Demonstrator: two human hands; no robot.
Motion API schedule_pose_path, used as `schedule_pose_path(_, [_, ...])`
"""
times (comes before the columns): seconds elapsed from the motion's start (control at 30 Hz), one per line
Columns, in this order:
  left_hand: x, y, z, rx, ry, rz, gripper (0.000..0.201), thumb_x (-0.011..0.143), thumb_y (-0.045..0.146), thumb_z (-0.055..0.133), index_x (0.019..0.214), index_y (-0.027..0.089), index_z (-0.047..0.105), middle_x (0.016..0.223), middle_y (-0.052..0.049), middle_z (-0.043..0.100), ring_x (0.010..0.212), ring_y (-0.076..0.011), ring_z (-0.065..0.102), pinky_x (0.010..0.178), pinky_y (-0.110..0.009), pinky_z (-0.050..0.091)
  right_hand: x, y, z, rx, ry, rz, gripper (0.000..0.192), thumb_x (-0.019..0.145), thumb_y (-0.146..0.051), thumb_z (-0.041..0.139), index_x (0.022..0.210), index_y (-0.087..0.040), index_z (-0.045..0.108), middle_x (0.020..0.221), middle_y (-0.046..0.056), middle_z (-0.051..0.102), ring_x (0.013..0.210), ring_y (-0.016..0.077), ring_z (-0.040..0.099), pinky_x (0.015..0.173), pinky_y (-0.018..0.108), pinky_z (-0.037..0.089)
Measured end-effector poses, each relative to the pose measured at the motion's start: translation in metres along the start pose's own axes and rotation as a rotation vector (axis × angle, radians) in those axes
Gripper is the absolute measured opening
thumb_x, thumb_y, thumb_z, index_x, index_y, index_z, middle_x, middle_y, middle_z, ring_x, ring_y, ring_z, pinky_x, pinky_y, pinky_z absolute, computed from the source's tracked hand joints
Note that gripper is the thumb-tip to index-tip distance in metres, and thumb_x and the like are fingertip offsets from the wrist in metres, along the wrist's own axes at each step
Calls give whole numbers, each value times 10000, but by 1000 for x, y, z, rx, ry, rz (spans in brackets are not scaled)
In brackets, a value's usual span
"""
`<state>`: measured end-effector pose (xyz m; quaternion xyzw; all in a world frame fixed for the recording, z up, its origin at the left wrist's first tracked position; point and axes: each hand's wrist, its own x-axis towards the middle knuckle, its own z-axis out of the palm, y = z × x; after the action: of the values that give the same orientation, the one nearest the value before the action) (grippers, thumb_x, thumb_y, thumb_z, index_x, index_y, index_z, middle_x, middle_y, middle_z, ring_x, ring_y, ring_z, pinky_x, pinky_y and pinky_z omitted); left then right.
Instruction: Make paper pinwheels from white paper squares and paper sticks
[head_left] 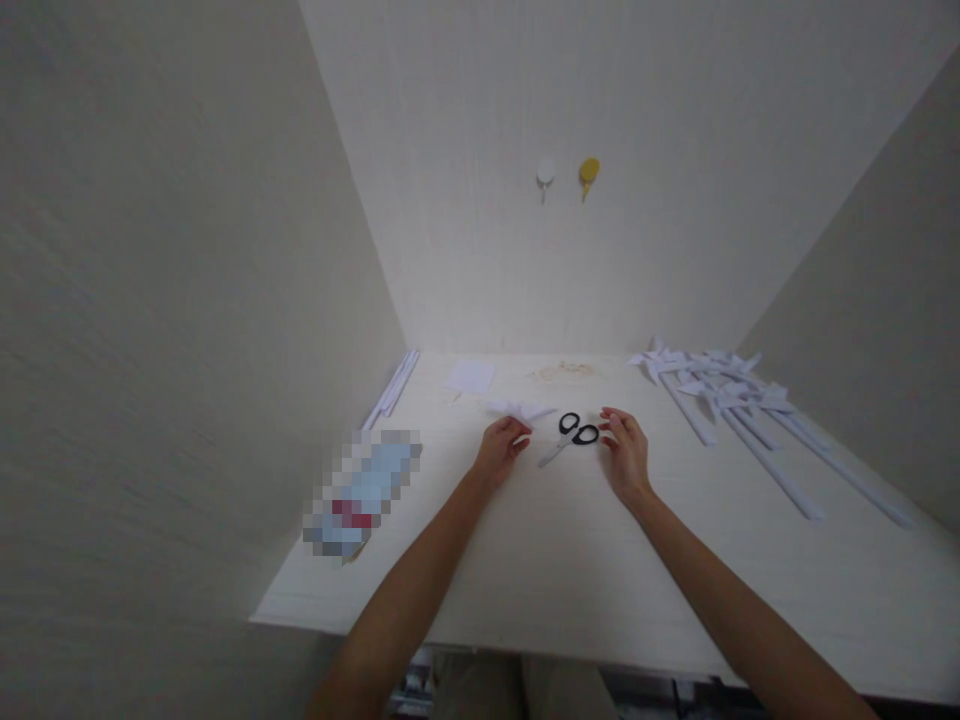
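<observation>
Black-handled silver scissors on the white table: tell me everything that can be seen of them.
The black-handled silver scissors lie on the white table, between the bare left hand and bare right hand. Two black, plastic-looking finger loops point away and rightward; the slim metallic blades aim near and leftward, apparently closed. The right fingertips are close to one loop; whether they touch is unclear.

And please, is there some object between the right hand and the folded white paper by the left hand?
Yes: black-handled scissors lie on the table between the right hand and the folded white paper, close to the right hand.
</observation>
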<state>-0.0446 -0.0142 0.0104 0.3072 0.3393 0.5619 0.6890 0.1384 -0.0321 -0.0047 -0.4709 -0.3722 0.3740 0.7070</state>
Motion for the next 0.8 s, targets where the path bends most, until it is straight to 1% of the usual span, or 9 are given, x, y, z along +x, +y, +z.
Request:
schedule_pose_path(0.1, [0, -2, -1, -29, -24, -38, 139, 576, 187, 656, 588, 135, 527, 559, 12, 543, 544, -68, 536, 484, -155, 430, 0, 1, 0, 8, 1, 7, 239, 671, -388, 559, 834, -213, 572, 879, 11, 565, 683, 101, 502, 528, 194, 362])
schedule_pose_path(0.27, [-1, -3, 0, -43, -81, -95, 180, 590, 209, 631, 555, 133, 472, 511, 34, 482, 511, -71, 516, 459, -167, 405, -1, 2, 0, 6, 1, 25, 251, 653, -389, 579, 823, -205, 579, 871, 7, 572, 659, 88, 501, 514, 179, 358])
schedule_pose_path(0.4, [-2, -3, 1, -56, -151, -152, 223, 592, 253, 628, 565, 143, 436, 503, 44, 448, 462, -53, 464, 401, -151, 334, -3, 2, 1, 4, -19, 46, 241, 640, -381, 597, 807, -208, 591, 843, -3, 578, 649, 84, 494, 514, 177, 354])
schedule_pose_path(0.5, [-1, -6, 0, -2, -147, -128, 240, 570, 275, 647, 590, 142, 448, 496, 48, 448, 426, -40, 419, 380, -147, 279, -4, 1, 2, -7, -39, 61, 235, 618, -373, 621, 777, -201, 605, 794, -6, 588, 632, 89, 495, 508, 183, 354])
schedule_pose_path(0.6, [1, -9, -1, 40, -124, -102, 273, 509, 265, 690, 604, 135, 469, 508, 36, 483, 447, -46, 436, 391, -151, 267, -5, 0, 3, 31, -74, 124, 218, 601, -356, 647, 749, -199, 616, 730, -18, 590, 609, 82, 499, 497, 177, 357])
schedule_pose_path(0.7, [0, -10, -1, 64, -157, -96, 316, 468, 283, 718, 610, 130, 480, 524, 30, 500, 473, -54, 456, 417, -161, 278, -5, -5, 5, 150, -178, 253, 211, 596, -335, 667, 755, -207, 616, 723, -25, 602, 622, 79, 526, 546, 181, 402])
schedule_pose_path(0.8, [-3, -11, 0, 150, -255, -105, 321, 488, 333, 706, 624, 122, 505, 517, 36, 489, 452, -46, 432, 429, -173, 287, -9, -11, 7, 267, -397, 425, 246, 607, -350, 662, 805, -212, 612, 752, -6, 626, 671, 109, 563, 615, 237, 451])
